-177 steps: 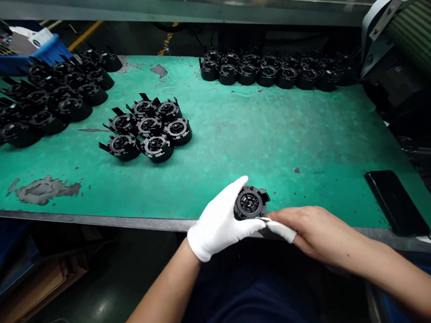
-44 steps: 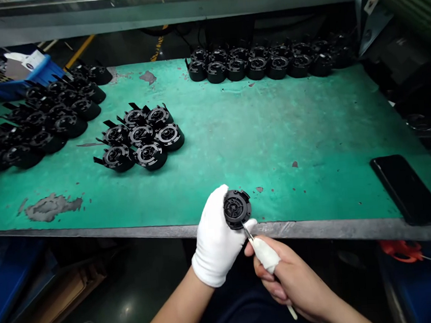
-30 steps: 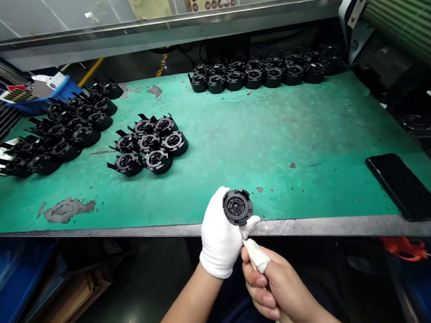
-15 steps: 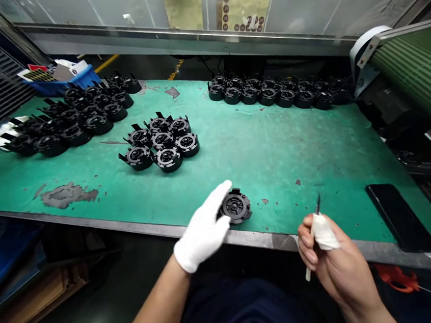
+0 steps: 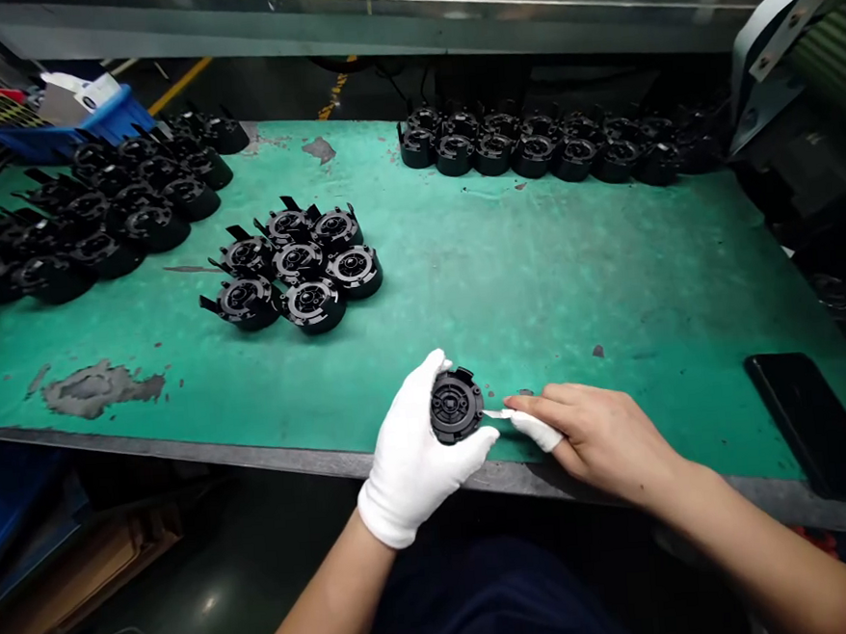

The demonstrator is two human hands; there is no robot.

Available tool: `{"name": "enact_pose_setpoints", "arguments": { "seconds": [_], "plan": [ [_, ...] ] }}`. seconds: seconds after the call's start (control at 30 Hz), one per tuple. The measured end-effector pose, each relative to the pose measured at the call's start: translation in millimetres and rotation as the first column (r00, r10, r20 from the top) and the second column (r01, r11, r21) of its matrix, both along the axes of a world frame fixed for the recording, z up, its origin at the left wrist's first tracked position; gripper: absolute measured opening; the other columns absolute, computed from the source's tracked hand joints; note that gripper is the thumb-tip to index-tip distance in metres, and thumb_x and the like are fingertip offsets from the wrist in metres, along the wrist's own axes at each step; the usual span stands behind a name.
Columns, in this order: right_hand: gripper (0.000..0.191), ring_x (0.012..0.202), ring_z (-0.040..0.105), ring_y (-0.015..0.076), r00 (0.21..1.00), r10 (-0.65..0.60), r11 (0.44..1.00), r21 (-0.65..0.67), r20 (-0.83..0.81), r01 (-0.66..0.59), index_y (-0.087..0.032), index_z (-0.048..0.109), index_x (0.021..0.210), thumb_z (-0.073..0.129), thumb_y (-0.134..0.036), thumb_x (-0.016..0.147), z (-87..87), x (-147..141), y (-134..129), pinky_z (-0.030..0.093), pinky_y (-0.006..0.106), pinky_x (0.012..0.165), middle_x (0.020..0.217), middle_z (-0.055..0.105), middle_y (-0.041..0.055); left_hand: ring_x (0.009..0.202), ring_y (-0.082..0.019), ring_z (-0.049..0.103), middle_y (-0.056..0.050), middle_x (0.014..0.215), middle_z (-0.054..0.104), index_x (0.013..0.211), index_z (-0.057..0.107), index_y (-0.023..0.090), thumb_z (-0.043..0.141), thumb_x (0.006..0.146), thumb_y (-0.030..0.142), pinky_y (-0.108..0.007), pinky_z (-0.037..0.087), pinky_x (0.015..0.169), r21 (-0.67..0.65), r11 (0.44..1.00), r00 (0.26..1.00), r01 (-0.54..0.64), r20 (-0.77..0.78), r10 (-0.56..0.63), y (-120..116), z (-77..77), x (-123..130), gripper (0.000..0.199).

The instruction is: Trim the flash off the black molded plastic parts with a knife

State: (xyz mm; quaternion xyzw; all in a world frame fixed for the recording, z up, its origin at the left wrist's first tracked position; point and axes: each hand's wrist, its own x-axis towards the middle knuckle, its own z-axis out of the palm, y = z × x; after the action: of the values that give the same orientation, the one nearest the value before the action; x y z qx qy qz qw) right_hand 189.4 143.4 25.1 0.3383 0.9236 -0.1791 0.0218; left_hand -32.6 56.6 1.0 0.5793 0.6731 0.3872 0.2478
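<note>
My left hand (image 5: 422, 447), in a white glove, is closed around a round black plastic part (image 5: 456, 406) near the front edge of the green table. Its thumb lies along the near side and its fingers along the far left side. Bare apart from a white wrap on the thumb, my right hand (image 5: 583, 431) grips a small knife (image 5: 498, 414). The blade points left, and its tip is at the right rim of the black part. My right fingers hide the knife's handle.
Several black parts (image 5: 311, 304) stand grouped left of centre on the green table (image 5: 508, 282). More fill the far left (image 5: 159, 219) and a back row (image 5: 533, 153). A black phone (image 5: 814, 425) lies at right. A blue basket (image 5: 83, 128) sits back left.
My right hand has moved left and turned, bringing the knife to the black part. My left hand has closed around that part. The view has shifted lower and closer.
</note>
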Motion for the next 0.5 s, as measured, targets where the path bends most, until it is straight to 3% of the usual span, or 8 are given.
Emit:
{"name": "enact_pose_setpoints", "arguments": {
  "seconds": [0.17, 0.37, 0.5],
  "plan": [
    [0.044, 0.083, 0.064, 0.0192, 0.998, 0.055, 0.998, 0.034, 0.032, -0.056, -0.034, 0.061, 0.132, 0.051, -0.019, 0.092, 4.4, -2, 8, 0.037, 0.031, 0.064, 0.091, 0.069, 0.0017, 0.132, -0.031, 0.054, -0.014, 0.141, 0.054, 0.144, 0.037, 0.020, 0.077, 0.076, 0.041, -0.048, 0.044, 0.114, 0.027, 1.000, 1.000, 0.005, -0.026, -0.004, 2, -1.2, -2, 0.082],
    [0.044, 0.083, 0.064, 0.0182, 0.998, 0.053, 0.997, 0.056, 0.024, -0.054, -0.034, 0.062, 0.131, 0.050, -0.018, 0.092, 1.9, -4, 7, 0.036, 0.030, 0.063, 0.092, 0.070, 0.0019, 0.130, -0.031, 0.055, -0.013, 0.140, 0.054, 0.143, 0.039, 0.020, 0.078, 0.075, 0.040, -0.048, 0.046, 0.113, 0.004, 1.000, 1.000, -0.010, -0.012, 0.010, 2, 0.6, -1, 0.081],
    [0.041, 0.079, 0.064, 0.0197, 0.994, -0.067, 0.986, 0.156, 0.086, 0.053, -0.033, 0.062, 0.132, 0.049, -0.024, 0.095, -2.7, 3, 22, 0.034, 0.030, 0.058, 0.091, 0.070, 0.0032, 0.129, -0.030, 0.056, -0.012, 0.139, 0.055, 0.142, 0.040, 0.020, 0.079, 0.074, 0.039, -0.047, 0.045, 0.113, -0.001, 1.000, 1.000, 0.001, -0.021, -0.001, 1, 4.4, 0, 0.081]
  ]
}}
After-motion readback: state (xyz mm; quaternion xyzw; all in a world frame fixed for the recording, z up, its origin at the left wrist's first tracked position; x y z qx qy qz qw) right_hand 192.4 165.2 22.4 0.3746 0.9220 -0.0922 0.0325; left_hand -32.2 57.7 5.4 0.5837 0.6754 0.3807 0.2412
